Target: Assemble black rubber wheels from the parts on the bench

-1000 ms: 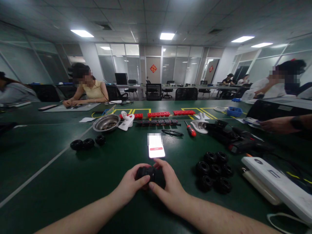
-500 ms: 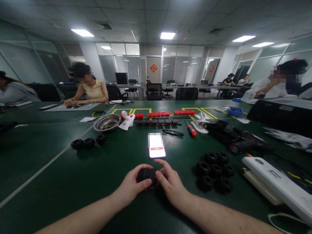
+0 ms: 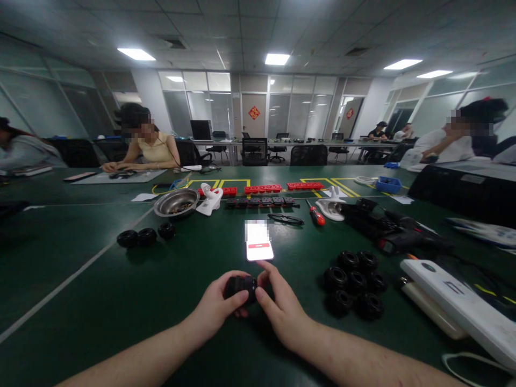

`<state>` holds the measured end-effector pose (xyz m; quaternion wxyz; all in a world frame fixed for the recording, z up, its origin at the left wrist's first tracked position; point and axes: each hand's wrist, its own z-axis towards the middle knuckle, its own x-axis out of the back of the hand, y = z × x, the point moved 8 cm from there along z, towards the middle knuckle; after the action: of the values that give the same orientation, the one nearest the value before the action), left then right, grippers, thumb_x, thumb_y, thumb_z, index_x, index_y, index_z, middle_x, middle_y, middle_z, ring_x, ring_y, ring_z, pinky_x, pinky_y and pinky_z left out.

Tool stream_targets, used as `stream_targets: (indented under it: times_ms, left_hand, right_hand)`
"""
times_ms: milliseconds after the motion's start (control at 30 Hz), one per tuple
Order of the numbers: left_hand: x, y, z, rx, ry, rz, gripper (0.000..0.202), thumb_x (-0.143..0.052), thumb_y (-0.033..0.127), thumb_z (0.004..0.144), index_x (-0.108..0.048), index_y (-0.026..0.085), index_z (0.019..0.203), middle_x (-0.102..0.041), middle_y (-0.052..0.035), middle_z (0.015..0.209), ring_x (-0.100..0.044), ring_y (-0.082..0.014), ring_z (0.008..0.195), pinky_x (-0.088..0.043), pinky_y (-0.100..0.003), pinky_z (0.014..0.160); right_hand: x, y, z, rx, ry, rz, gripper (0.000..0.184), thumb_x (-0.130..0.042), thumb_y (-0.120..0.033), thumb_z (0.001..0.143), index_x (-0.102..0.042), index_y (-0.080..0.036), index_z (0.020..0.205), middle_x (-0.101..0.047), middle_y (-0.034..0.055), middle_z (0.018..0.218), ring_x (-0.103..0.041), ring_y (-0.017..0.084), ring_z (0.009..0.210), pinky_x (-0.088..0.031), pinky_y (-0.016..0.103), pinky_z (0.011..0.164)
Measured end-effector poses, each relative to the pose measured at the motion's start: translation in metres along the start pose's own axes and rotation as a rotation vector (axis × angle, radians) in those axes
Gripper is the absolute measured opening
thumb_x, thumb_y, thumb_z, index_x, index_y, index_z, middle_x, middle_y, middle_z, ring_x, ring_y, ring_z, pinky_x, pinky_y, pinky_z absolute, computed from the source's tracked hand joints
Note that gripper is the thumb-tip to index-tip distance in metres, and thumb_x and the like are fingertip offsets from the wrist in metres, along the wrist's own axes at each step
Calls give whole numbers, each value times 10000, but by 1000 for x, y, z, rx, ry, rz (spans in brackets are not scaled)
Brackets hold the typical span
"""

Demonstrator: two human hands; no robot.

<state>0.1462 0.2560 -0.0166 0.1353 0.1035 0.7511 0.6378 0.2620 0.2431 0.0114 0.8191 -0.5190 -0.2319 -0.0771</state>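
Just above the green table, near its front, I hold a black wheel with a ribbed tyre (image 3: 237, 287). My left hand (image 3: 215, 301) is wrapped round its left side, thumb across the front. My right hand (image 3: 282, 303) is closed at the wheel's right edge, with thumb and fingers at the rim and the index finger pointing forward. Beyond my hands lies a phone with a lit screen (image 3: 259, 242). On the right, several similar black wheels (image 3: 357, 282) are grouped together. A few more black wheels (image 3: 147, 236) sit in a row on the left.
A metal bowl (image 3: 177, 203) with small parts stands back left beside a white stand (image 3: 210, 200). Farther back are red trays (image 3: 263, 189), a dark strip of parts (image 3: 262, 202), glasses (image 3: 286, 219) and a screwdriver (image 3: 317, 215). A white device (image 3: 459, 301) lies right. People sit around.
The wheel has turned slightly in my hands, so its right rim now shows more. My right fingers have curled in closer to it. A co-worker across the table has shifted their hands.
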Motion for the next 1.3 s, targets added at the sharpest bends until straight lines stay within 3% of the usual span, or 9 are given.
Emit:
stream_targets:
  times_ms: [200,433,600,767,900,1000,1100,1200,1300]
  left_hand:
    - [-3,-2,-1,18,-21,28,403,-642,290,648,-460,161,983,-576,-4,774,-574,-114,576,-443,-258,552]
    - [-1,-1,0,23,-46,18,490,-592,440,652,-441,142,1011,-608,-48,779,-606,-164,576,-440,-275,518]
    - [0,2,-1,10,-14,38,416,-619,382,647,-476,161,970,-596,-26,792,-576,-134,564,-437,-263,521]
    - [-3,1,-3,13,-33,43,398,-619,308,666,-459,171,1004,-585,-10,770,-582,-134,587,-443,-273,560]
    - [-6,-1,-3,30,-78,70,414,-635,290,654,-460,174,1011,-580,-25,849,-591,-133,630,-442,-271,591]
    - [-6,0,-1,8,-78,60,446,-602,390,663,-459,157,1015,-588,-37,822,-599,-148,625,-434,-264,558]
    - [-2,1,0,33,-34,39,501,-574,483,642,-460,151,1000,-594,-47,817,-598,-157,606,-435,-267,534]
    - [0,2,-1,67,-1,39,480,-570,483,641,-468,156,976,-589,-49,844,-592,-153,599,-443,-272,539]
    - [0,4,-2,42,7,49,419,-576,425,661,-475,164,972,-585,-41,851,-582,-145,597,-446,-273,543]
  right_hand:
    - [-9,11,3,-120,-96,51,326,-385,-266,848,-362,-196,1166,-491,-37,622,-491,127,570,-380,248,545]
    - [-3,-3,0,-19,-51,-10,450,-519,-212,757,-364,-199,1179,-526,29,861,-499,173,813,-398,332,756]
    - [-3,-2,-1,-20,-54,-42,531,-560,-285,740,-333,-209,1214,-510,57,986,-470,202,917,-375,366,813]
    - [-4,8,3,-108,-60,13,343,-381,-316,850,-368,-193,1171,-518,-1,722,-507,150,665,-405,293,625]
    - [-7,15,4,-159,-82,64,310,-361,-308,860,-380,-191,1146,-500,-23,654,-498,132,591,-386,258,551]
    - [-7,9,4,-108,-78,60,322,-414,-258,834,-372,-196,1147,-497,-26,674,-495,128,614,-398,260,585]
    - [-5,1,2,-37,-55,24,436,-514,-205,762,-361,-204,1170,-522,11,820,-504,157,758,-415,309,710]
    - [-3,-3,0,-4,-41,1,545,-565,-161,707,-343,-224,1201,-502,49,1008,-471,193,929,-378,364,834]
    - [-2,-3,-1,-1,-36,-11,554,-571,-190,713,-335,-222,1213,-485,60,1060,-460,200,961,-365,369,857]
